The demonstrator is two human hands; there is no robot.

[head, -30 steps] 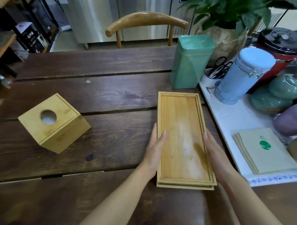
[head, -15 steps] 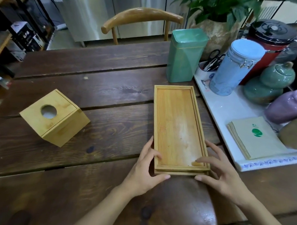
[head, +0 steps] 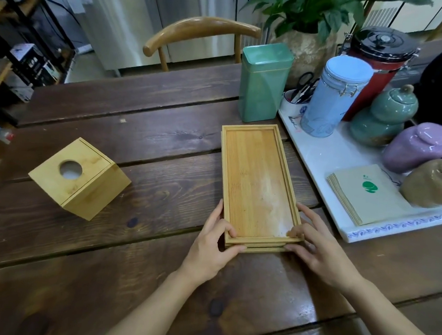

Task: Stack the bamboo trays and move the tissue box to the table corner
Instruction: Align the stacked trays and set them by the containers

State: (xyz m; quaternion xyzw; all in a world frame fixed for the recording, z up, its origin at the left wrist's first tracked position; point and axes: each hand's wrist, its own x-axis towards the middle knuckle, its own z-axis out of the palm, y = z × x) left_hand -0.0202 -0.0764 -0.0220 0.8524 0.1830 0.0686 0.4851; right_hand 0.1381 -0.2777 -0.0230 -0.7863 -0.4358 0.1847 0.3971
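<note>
1. At the centre of the counter (head: 108,276), I log the bamboo trays (head: 256,184): two of them, stacked, the upper one sitting slightly askew so the lower rim shows at the near and far ends.
2. Left hand (head: 211,248): I see its fingers (head: 227,228) clamped on the near left corner of the stack, thumb along the near edge.
3. Right hand (head: 317,250): fingers clamped on the near right corner, one fingertip inside the upper tray's rim.
4. Tissue box (head: 79,177): bamboo cube with a round hole on top, standing on the counter well apart to the left of the trays, turned at an angle to the planks.
5. Green tin (head: 264,83): upright, just beyond the far end of the trays.
6. White tray (head: 324,159): just beside the trays on the right, carrying a blue jar (head: 331,101), ceramic pots and a pile of napkins (head: 365,194).
7. Wooden chair (head: 200,32): behind the counter's far edge.
</note>
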